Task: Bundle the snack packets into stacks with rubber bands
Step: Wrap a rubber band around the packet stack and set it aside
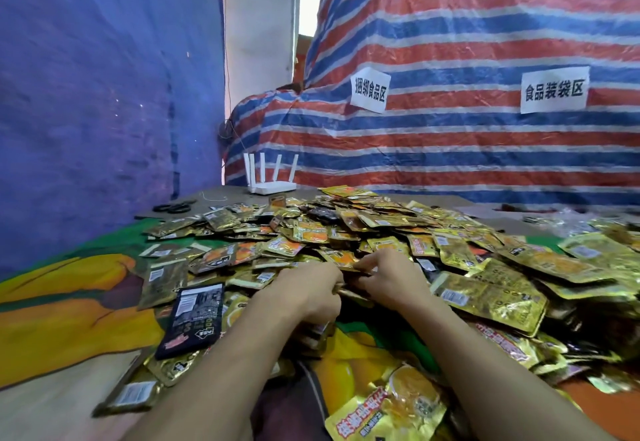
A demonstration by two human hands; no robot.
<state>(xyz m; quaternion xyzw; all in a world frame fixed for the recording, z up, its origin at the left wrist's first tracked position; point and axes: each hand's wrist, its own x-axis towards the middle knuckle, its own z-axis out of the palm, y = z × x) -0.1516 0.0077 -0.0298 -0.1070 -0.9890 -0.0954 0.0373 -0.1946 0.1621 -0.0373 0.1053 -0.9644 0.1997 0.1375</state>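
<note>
A big heap of gold and orange snack packets (374, 232) covers the table in front of me. My left hand (304, 288) and my right hand (388, 274) meet at the near edge of the heap. Both grip a small stack of packets (349, 290) between them, fingers curled round its edges. A dark packet (192, 319) lies to the left of my left forearm. Black rubber bands (175, 206) lie in a small cluster at the far left of the table.
A white router (272, 177) with several antennas stands at the table's back. A striped tarp (467, 59) with two paper signs hangs behind, a blue tarp (86, 76) on the left. The cloth (69, 288) under the packets is green and orange.
</note>
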